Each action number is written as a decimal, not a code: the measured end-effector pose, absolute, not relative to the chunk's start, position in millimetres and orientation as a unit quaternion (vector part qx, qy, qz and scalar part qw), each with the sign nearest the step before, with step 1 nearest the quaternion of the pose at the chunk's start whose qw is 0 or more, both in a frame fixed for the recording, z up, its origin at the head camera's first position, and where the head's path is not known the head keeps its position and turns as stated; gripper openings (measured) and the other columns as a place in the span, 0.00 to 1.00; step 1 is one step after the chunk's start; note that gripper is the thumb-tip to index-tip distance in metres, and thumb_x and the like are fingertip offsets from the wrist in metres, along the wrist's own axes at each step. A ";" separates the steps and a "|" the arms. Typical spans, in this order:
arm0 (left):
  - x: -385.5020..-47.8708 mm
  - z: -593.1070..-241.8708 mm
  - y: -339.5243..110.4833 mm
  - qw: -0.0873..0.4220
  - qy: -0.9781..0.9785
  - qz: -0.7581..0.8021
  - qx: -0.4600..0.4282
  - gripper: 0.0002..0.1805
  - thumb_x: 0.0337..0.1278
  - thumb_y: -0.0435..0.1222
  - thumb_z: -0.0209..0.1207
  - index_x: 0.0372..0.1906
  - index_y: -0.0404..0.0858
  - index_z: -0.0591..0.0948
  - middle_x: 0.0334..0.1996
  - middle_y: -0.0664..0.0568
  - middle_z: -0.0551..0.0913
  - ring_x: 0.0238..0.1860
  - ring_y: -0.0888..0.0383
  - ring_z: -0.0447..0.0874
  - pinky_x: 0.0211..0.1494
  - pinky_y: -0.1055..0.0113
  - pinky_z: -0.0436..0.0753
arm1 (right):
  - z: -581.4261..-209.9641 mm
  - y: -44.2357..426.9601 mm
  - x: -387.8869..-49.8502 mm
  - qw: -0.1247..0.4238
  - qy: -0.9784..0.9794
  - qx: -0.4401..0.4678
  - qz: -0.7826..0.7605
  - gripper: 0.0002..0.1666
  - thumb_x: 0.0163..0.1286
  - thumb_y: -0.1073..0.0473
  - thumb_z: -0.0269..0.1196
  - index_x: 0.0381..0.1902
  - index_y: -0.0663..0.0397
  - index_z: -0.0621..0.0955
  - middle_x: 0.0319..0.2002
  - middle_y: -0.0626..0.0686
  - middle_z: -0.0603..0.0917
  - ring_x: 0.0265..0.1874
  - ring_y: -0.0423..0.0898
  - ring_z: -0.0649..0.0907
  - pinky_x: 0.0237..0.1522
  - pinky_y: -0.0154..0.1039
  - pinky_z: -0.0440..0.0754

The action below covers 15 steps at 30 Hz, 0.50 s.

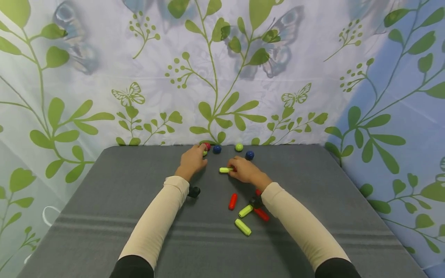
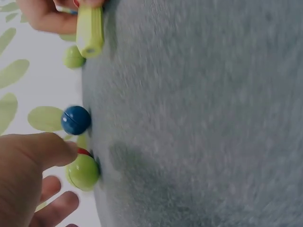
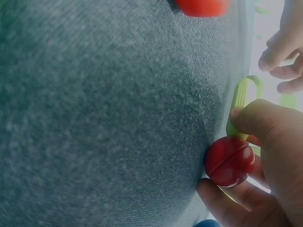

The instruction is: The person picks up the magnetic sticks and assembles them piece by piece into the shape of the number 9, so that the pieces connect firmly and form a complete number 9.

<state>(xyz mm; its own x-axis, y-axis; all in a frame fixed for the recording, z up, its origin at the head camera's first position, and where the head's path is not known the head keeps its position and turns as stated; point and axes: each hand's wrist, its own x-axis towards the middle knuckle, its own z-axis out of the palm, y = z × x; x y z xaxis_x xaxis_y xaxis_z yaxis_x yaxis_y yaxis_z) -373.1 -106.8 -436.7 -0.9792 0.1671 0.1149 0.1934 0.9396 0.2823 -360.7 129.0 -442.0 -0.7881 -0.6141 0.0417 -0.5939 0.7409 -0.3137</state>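
Note:
My right hand (image 1: pixel 243 170) grips a yellow-green stick (image 1: pixel 225 170) just above the grey table, its thumb on the stick in the right wrist view. A glossy red ball (image 3: pixel 229 161) sits at the near end of that stick, by the fingers of this hand; whether they touch it I cannot tell. Near the table's back edge, my left hand (image 1: pixel 192 160) reaches towards a yellow-green ball (image 2: pixel 83 172) with thumb and fingers spread apart. Behind that ball shows another red ball (image 1: pixel 207 146), partly hidden. A blue ball (image 2: pixel 75 120) lies close to the left thumb.
Along the back edge lie a blue ball (image 1: pixel 217 149), a yellow-green ball (image 1: pixel 239 147) and another blue ball (image 1: pixel 249 155). Nearer me are red sticks (image 1: pixel 233 201) and yellow-green sticks (image 1: pixel 243 227). A leaf-patterned cloth (image 1: pixel 156 96) hangs behind the table.

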 end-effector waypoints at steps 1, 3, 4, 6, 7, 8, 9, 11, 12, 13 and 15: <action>-374.2 -437.6 -108.4 0.051 -0.984 -0.147 -0.086 0.25 0.64 0.39 0.62 0.65 0.42 0.75 0.56 0.43 0.76 0.47 0.45 0.82 0.45 0.45 0.81 | -443.0 129.1 -361.0 0.032 0.932 -0.325 -0.157 0.09 0.73 0.59 0.65 0.48 0.53 0.82 0.44 0.52 0.78 0.38 0.46 0.78 0.45 0.44 0.79; -376.8 -439.5 -110.6 0.065 -0.983 -0.150 -0.080 0.26 0.65 0.39 0.62 0.67 0.42 0.73 0.58 0.41 0.73 0.49 0.43 0.80 0.46 0.44 0.81 | -444.6 129.5 -361.2 0.031 0.931 -0.327 -0.158 0.09 0.73 0.59 0.65 0.48 0.53 0.82 0.45 0.52 0.79 0.38 0.46 0.78 0.45 0.45 0.79; -378.1 -440.1 -111.0 0.069 -0.983 -0.151 -0.079 0.26 0.66 0.39 0.61 0.68 0.42 0.73 0.58 0.41 0.72 0.50 0.42 0.79 0.46 0.43 0.81 | -445.1 129.8 -361.3 0.030 0.931 -0.328 -0.157 0.09 0.73 0.59 0.65 0.48 0.53 0.82 0.45 0.53 0.79 0.38 0.46 0.78 0.45 0.45 0.79; -381.5 -441.1 -110.8 0.076 -0.983 -0.149 -0.078 0.27 0.66 0.39 0.62 0.69 0.43 0.73 0.60 0.41 0.71 0.51 0.42 0.78 0.46 0.43 0.80 | -445.0 130.1 -361.0 0.030 0.931 -0.328 -0.159 0.09 0.72 0.59 0.66 0.48 0.53 0.82 0.45 0.53 0.79 0.39 0.47 0.78 0.45 0.45 0.79; -383.6 -442.0 -110.6 0.078 -0.983 -0.145 -0.079 0.28 0.67 0.39 0.62 0.70 0.43 0.73 0.61 0.41 0.70 0.52 0.41 0.77 0.46 0.43 0.80 | -444.9 130.3 -361.0 0.030 0.930 -0.329 -0.159 0.09 0.72 0.59 0.66 0.48 0.53 0.82 0.45 0.53 0.79 0.39 0.47 0.78 0.45 0.45 0.79; -385.5 -442.8 -110.5 0.078 -0.984 -0.141 -0.080 0.28 0.67 0.39 0.62 0.70 0.43 0.73 0.61 0.41 0.70 0.53 0.41 0.77 0.46 0.42 0.80 | -444.7 130.4 -360.8 0.030 0.930 -0.330 -0.161 0.09 0.72 0.59 0.66 0.48 0.53 0.82 0.45 0.53 0.79 0.39 0.47 0.78 0.45 0.46 0.79; -387.4 -443.8 -110.1 0.078 -0.984 -0.135 -0.082 0.27 0.67 0.38 0.62 0.70 0.44 0.73 0.61 0.41 0.71 0.53 0.40 0.76 0.46 0.42 0.80 | -444.5 130.4 -360.6 0.030 0.929 -0.330 -0.163 0.09 0.72 0.59 0.66 0.48 0.53 0.82 0.45 0.53 0.79 0.38 0.47 0.78 0.45 0.46 0.79; -390.5 -445.6 -109.2 0.074 -0.986 -0.121 -0.088 0.27 0.67 0.38 0.62 0.69 0.44 0.73 0.62 0.42 0.72 0.55 0.40 0.76 0.48 0.42 0.79 | -444.2 130.6 -360.6 0.028 0.928 -0.334 -0.164 0.09 0.72 0.59 0.66 0.48 0.53 0.82 0.44 0.53 0.79 0.38 0.47 0.78 0.45 0.46 0.79; -391.7 -446.3 -108.7 0.071 -0.987 -0.115 -0.092 0.27 0.67 0.38 0.62 0.69 0.44 0.73 0.62 0.42 0.72 0.55 0.40 0.76 0.48 0.42 0.79 | -443.9 130.7 -360.8 0.025 0.927 -0.336 -0.164 0.09 0.72 0.59 0.66 0.48 0.54 0.82 0.44 0.53 0.79 0.38 0.47 0.78 0.44 0.46 0.79; -392.8 -447.2 -108.1 0.068 -0.987 -0.110 -0.094 0.27 0.67 0.38 0.62 0.69 0.44 0.73 0.62 0.42 0.73 0.56 0.40 0.77 0.49 0.42 0.79 | -443.7 131.0 -361.0 0.022 0.926 -0.339 -0.165 0.09 0.72 0.59 0.66 0.48 0.54 0.82 0.43 0.53 0.79 0.38 0.47 0.78 0.44 0.46 0.79; -394.1 -447.9 -106.7 0.066 -0.988 -0.102 -0.100 0.27 0.66 0.38 0.63 0.68 0.43 0.73 0.62 0.43 0.74 0.57 0.40 0.77 0.51 0.42 0.79 | -442.9 131.9 -361.7 0.014 0.925 -0.342 -0.165 0.09 0.72 0.60 0.66 0.47 0.54 0.82 0.41 0.53 0.79 0.36 0.47 0.78 0.43 0.46 0.78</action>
<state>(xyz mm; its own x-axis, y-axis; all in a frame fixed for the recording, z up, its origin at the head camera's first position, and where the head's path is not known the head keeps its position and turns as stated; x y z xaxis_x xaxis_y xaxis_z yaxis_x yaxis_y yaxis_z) -394.1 -106.7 -447.9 -0.9712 0.1848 0.1502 0.2116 0.9589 0.1888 -361.7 131.9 -442.9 -0.7651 -0.6380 0.0865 -0.6285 0.7109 -0.3155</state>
